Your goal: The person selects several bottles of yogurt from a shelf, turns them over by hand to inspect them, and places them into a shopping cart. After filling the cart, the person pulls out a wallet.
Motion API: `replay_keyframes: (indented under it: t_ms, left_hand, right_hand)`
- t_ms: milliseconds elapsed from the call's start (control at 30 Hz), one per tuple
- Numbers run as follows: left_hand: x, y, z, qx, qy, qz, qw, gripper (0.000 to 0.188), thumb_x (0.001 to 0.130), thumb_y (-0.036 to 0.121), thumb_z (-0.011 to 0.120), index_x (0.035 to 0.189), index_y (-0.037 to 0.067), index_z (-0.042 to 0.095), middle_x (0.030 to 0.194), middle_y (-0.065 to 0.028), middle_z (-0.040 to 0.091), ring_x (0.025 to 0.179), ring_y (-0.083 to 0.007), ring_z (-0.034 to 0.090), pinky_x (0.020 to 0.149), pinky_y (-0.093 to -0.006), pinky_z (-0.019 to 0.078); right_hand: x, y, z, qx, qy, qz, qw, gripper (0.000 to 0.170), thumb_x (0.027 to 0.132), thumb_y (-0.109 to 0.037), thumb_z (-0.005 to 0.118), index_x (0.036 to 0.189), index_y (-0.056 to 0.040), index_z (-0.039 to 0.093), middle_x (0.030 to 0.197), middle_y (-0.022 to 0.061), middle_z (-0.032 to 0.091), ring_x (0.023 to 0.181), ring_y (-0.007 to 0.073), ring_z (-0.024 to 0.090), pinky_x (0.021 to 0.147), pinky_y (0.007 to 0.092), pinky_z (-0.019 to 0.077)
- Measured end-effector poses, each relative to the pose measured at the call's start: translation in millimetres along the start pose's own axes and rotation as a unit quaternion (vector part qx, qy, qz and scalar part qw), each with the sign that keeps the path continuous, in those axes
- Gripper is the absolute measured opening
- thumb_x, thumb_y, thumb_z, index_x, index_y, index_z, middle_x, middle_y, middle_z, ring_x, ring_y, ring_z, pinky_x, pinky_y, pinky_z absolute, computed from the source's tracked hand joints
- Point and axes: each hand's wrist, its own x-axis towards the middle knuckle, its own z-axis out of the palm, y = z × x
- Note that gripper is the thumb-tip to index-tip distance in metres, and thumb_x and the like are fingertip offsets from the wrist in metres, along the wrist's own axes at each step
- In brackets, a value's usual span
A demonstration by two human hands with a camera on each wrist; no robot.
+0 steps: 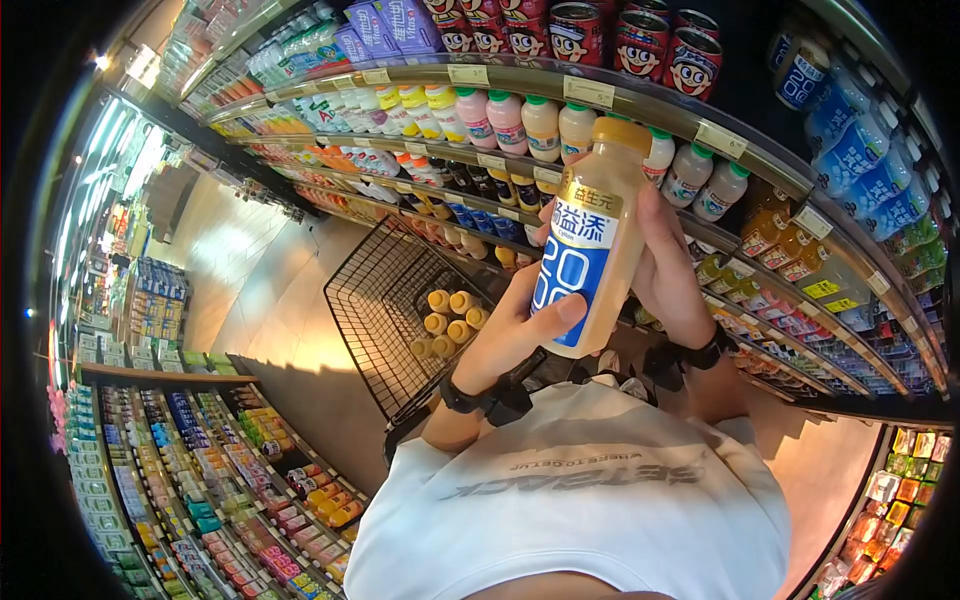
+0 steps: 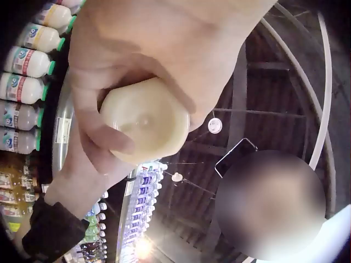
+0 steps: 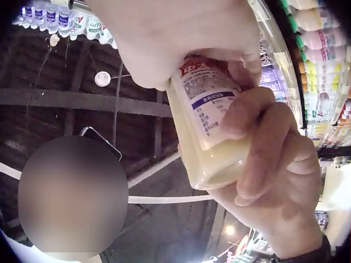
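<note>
Both hands hold one plastic drink bottle point(image 1: 585, 240) up before the chest, its orange-yellow cap at the top and its blue and white label turned to the head camera. My left hand point(image 1: 505, 335) grips the lower part, thumb pressed across the label. On the other side my right hand point(image 1: 675, 270) holds the bottle, thumb along its edge and fingers behind it. The left wrist view looks at the pale round base of the bottle point(image 2: 145, 120). In the right wrist view, a printed back label of the bottle point(image 3: 208, 104) shows between the hands.
A black wire shopping cart point(image 1: 375, 310) stands at the left, with several yellow-capped bottles point(image 1: 450, 320) inside. Curved shelves of drinks rise ahead, with red cans point(image 1: 575, 40) and green-capped bottles point(image 1: 540, 125). Another stocked shelf point(image 1: 215, 470) lies at the lower left, beside the tiled floor point(image 1: 250, 260).
</note>
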Motion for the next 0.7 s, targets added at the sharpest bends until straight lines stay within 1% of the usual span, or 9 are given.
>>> replay_keyframes:
  t_ms: [33, 133, 233, 333, 433, 467, 567, 600, 700]
  left_hand:
    - [0, 0, -1, 0.01, -0.003, -0.003, 1.0, 0.082, 0.093, 0.054, 0.076, 0.141, -0.006, 0.049, 0.113, -0.022, 0.072, 0.098, -0.0299, 0.076, 0.081, -0.0396, 0.0652]
    - [-1, -4, -3, 0.039, 0.017, -0.012, 0.999, 0.085, 0.092, 0.056, 0.077, 0.142, -0.006, 0.049, 0.115, -0.0213, 0.073, 0.1, -0.0302, 0.076, 0.08, -0.04, 0.0656]
    - [1, -5, -5, 0.003, 0.011, -0.016, 1.0, 0.078, 0.092, 0.045, 0.081, 0.143, -0.005, 0.049, 0.118, -0.0171, 0.072, 0.104, -0.0255, 0.075, 0.087, -0.0373, 0.0633]
    - [10, 12, 34, -0.019, 0.119, 0.127, 0.985, 0.062, 0.094, 0.026, 0.083, 0.139, -0.004, 0.054, 0.119, -0.0068, 0.068, 0.107, -0.0116, 0.065, 0.091, -0.0287, 0.0546]
    - [16, 12, 22, 0.161, 0.11, 0.098, 0.976, 0.063, 0.093, 0.016, 0.083, 0.142, -0.004, 0.05, 0.117, -0.008, 0.069, 0.102, -0.012, 0.067, 0.089, -0.0278, 0.0562]
    - [21, 4, 16, 0.193, 0.108, 0.127, 0.967, 0.06, 0.097, 0.02, 0.078, 0.143, -0.004, 0.048, 0.114, -0.0108, 0.07, 0.092, -0.0149, 0.071, 0.077, -0.029, 0.0602]
    - [17, 10, 11, -0.004, 0.081, 0.019, 0.997, 0.057, 0.103, 0.032, 0.067, 0.142, -0.005, 0.05, 0.117, -0.0199, 0.071, 0.09, -0.0281, 0.076, 0.072, -0.035, 0.0624]
    - [18, 14, 16, -0.008, 0.085, 0.032, 0.996, 0.061, 0.107, 0.045, 0.053, 0.139, -0.007, 0.052, 0.11, -0.0258, 0.071, 0.079, -0.0352, 0.076, 0.059, -0.0361, 0.0609]
    - [23, 14, 3, -0.127, 0.038, -0.018, 0.991, 0.064, 0.109, 0.049, 0.044, 0.138, -0.008, 0.051, 0.106, -0.0282, 0.071, 0.079, -0.0366, 0.075, 0.061, -0.0343, 0.0619]
  right_hand:
    - [0, -1, 0, 0.031, -0.009, 0.0, 0.999, 0.066, 0.112, -0.052, 0.047, 0.153, -0.0016, 0.043, 0.136, 0.0116, 0.062, 0.12, 0.0194, 0.065, 0.099, 0.0346, 0.055]
    - [0, -1, -2, 0.049, -0.039, -0.002, 0.998, 0.066, 0.112, -0.052, 0.046, 0.154, -0.0017, 0.041, 0.137, 0.011, 0.062, 0.12, 0.0187, 0.064, 0.1, 0.0344, 0.0542]
    - [-1, -1, 1, 0.039, -0.01, -0.021, 0.999, 0.062, 0.113, -0.047, 0.046, 0.154, -0.0013, 0.042, 0.137, 0.0112, 0.061, 0.12, 0.017, 0.063, 0.101, 0.0327, 0.0523]
    - [1, -5, 3, -0.102, 0.046, -0.089, 0.99, 0.06, 0.112, -0.045, 0.051, 0.151, 0.0001, 0.045, 0.134, 0.0105, 0.062, 0.118, 0.0147, 0.062, 0.1, 0.0294, 0.0506]
    - [8, -7, 14, -0.22, 0.128, -0.08, 0.964, 0.059, 0.11, -0.045, 0.057, 0.147, 0.0014, 0.05, 0.129, 0.0082, 0.065, 0.115, 0.0115, 0.06, 0.096, 0.027, 0.0497]
    - [10, -4, 11, -0.216, 0.127, -0.07, 0.965, 0.058, 0.11, -0.046, 0.057, 0.144, 0.0003, 0.051, 0.124, 0.0067, 0.065, 0.108, 0.01, 0.061, 0.09, 0.0253, 0.0498]
    - [20, 10, -6, -0.214, 0.103, -0.068, 0.969, 0.056, 0.11, -0.051, 0.055, 0.139, -0.0032, 0.055, 0.11, 0.0029, 0.066, 0.092, 0.0061, 0.063, 0.071, 0.0209, 0.0494]
    - [20, 12, -7, -0.157, 0.102, -0.026, 0.982, 0.055, 0.109, -0.054, 0.054, 0.136, -0.0048, 0.056, 0.105, 0.0016, 0.066, 0.088, 0.0052, 0.063, 0.065, 0.0206, 0.0473]
    - [18, 22, -7, -0.019, 0.097, 0.091, 0.991, 0.055, 0.108, -0.06, 0.05, 0.127, -0.0098, 0.059, 0.091, -0.0024, 0.064, 0.075, 0.0033, 0.062, 0.051, 0.0204, 0.0405]
